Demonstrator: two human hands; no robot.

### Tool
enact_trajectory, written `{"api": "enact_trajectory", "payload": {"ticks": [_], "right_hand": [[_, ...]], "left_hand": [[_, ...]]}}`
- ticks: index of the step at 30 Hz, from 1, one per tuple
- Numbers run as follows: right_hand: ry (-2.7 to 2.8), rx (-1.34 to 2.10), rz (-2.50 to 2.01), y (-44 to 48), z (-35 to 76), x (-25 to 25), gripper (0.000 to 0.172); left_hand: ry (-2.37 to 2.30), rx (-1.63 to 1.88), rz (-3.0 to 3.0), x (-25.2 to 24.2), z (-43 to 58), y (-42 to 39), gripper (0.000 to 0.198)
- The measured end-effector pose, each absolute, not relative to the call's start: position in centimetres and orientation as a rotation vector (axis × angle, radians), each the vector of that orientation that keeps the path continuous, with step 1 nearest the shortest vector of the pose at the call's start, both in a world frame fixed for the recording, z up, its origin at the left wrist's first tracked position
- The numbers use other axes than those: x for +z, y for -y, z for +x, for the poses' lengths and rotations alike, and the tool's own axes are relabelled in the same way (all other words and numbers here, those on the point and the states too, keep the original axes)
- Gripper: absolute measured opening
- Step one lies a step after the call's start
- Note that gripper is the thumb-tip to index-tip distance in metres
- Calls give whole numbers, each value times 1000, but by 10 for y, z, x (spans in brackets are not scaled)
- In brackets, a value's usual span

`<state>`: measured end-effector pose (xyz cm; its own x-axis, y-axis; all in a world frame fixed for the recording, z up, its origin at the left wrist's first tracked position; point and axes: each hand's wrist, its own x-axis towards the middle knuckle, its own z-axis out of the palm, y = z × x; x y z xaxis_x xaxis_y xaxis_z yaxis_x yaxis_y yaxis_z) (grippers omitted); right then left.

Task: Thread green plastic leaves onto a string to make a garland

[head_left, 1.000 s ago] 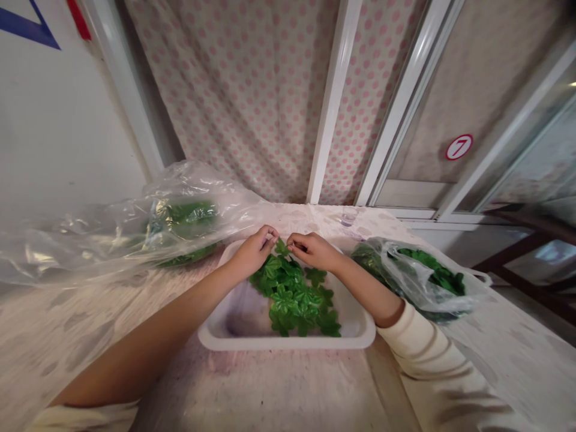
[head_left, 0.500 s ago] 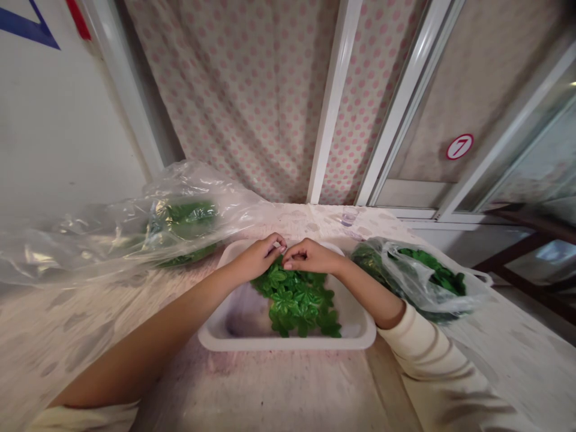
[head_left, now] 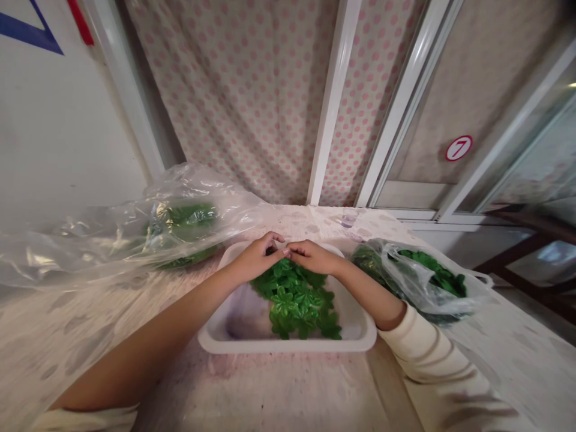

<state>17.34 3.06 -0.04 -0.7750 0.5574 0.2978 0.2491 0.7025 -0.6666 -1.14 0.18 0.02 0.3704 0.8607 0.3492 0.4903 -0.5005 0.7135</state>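
Observation:
A white tray (head_left: pixel 288 346) holds a heap of green leaf-shaped pieces (head_left: pixel 301 303), mostly in its middle and right part. Over the far part of the heap, my left hand (head_left: pixel 263 255) has its thumb pointing right and its fingers curled above it. My right hand (head_left: pixel 310 255) comes from the other side, fingers pressed together. The fingertips of both hands meet above the tray. Whatever lies between them is too small or hidden to name.
On the left lies a large clear plastic bag (head_left: pixel 225 201) with green pieces inside. An open bag of green leaves (head_left: pixel 432 270) sits right of the tray. A small clear cup (head_left: pixel 348 217) stands near the table's back edge. A curtain (head_left: pixel 252 90) hangs behind.
My left thumb has straightened towards my right hand, and my left fingers have lifted apart from it. The fingers of my right hand have flattened and moved against the left thumb tip.

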Motion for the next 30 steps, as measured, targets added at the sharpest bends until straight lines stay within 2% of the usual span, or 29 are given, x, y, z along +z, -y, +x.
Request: {"api": "enact_trajectory", "payload": {"ticks": [5, 9, 12, 15, 30], "right_hand": [[2333, 704, -765, -37, 177, -2, 30], [2258, 598, -754, -38, 178, -2, 20], [2229, 486, -621, -37, 179, 0, 32], [2263, 408, -535, -37, 181, 1, 34], [2332, 357, -527, -37, 182, 1, 33]], "left_hand": [[-1171, 946, 1950, -4, -12, -10, 31], [-1145, 941, 1852, -1, -12, -9, 27], [-1139, 957, 1849, 0, -12, -8, 28], [-1129, 955, 1861, 0, -12, -8, 29], [-1176, 974, 1838, -1, -13, -9, 28]]}}
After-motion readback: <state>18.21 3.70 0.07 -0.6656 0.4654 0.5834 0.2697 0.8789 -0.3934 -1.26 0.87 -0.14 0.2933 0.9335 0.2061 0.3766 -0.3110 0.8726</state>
